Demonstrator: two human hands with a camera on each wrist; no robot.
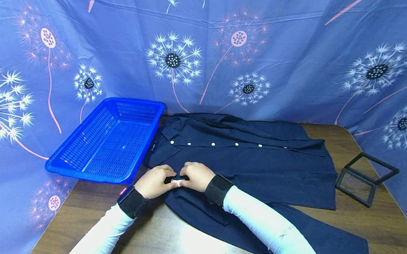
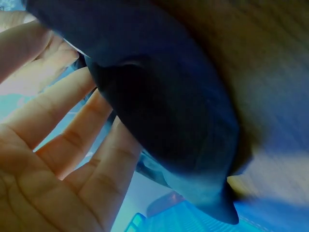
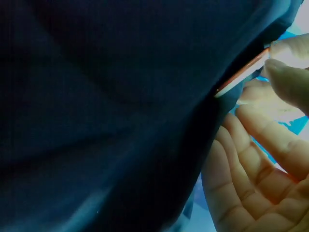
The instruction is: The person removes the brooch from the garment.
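A dark navy button-up shirt lies spread on the table, its collar to the left and its white buttons in a row. Near the shoulder, my left hand and right hand meet at a small white strip, pinching it between thumbs and fingers. In the right wrist view the strip looks thin and stiff, with a reddish edge, against the dark cloth. The left wrist view has the left hand's fingers along the edge of the fabric; its thumb is hidden.
A blue plastic basket stands at the left, close to the collar. On the right is a black open frame-like stand. One sleeve stretches along the near side of the wooden table. A dandelion-print cloth hangs behind.
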